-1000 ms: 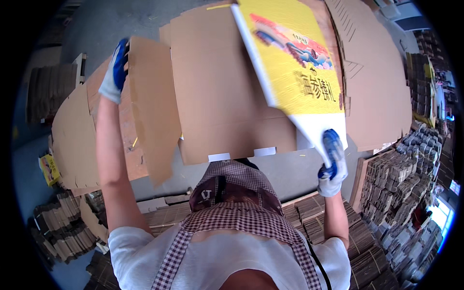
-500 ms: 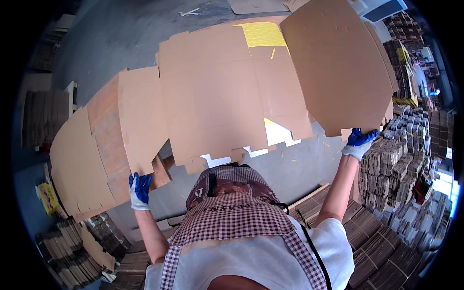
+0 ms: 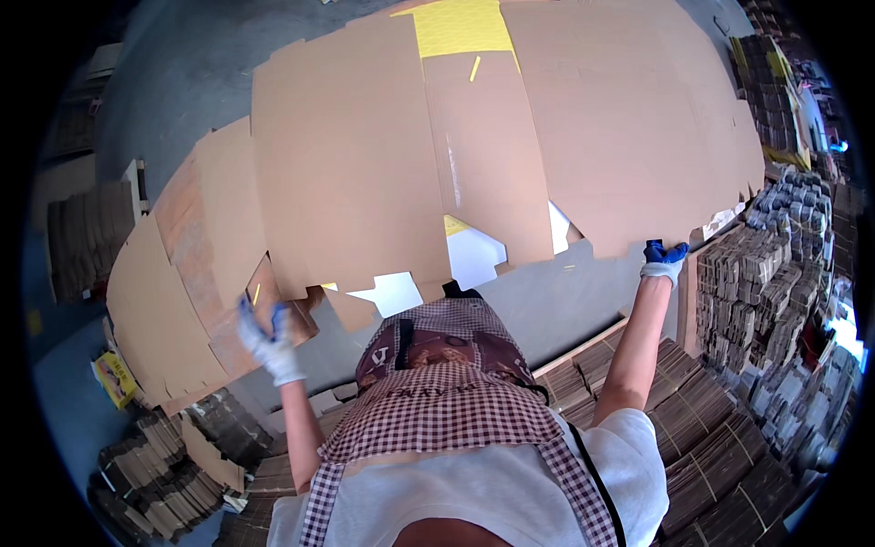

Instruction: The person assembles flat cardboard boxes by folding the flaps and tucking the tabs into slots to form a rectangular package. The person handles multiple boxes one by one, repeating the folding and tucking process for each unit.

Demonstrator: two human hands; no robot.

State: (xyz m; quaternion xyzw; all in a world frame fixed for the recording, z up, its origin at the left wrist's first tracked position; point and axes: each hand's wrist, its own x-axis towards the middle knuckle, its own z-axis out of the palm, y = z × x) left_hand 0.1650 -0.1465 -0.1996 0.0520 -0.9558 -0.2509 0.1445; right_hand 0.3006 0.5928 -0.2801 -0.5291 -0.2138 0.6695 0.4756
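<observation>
A large brown cardboard sheet (image 3: 346,155), cut with flaps and notches and creased into panels, lies flat across the middle. At its near right edge my right hand (image 3: 663,263), in a white glove with blue fingers, is closed on the border of the wide right panel (image 3: 629,128). My left hand (image 3: 266,345), gloved alike and a little blurred, is beside the sheet's near left corner, fingers apart and holding nothing. A narrow panel (image 3: 231,191) of the sheet ends just above it. White and yellow printed pieces (image 3: 474,257) show under the near edge.
Another cardboard piece (image 3: 150,310) lies on the wooden board (image 3: 187,219) at left. A yellow patch (image 3: 463,29) covers the far edge. Bundled cardboard stacks stand at right (image 3: 738,292), lower right (image 3: 693,438) and lower left (image 3: 164,474). A yellow box (image 3: 114,378) is far left.
The raised right panel has come down flat. The sheet has shifted left and slightly away from me. My left hand has let go of the near left corner; my right hand stays at the right edge.
</observation>
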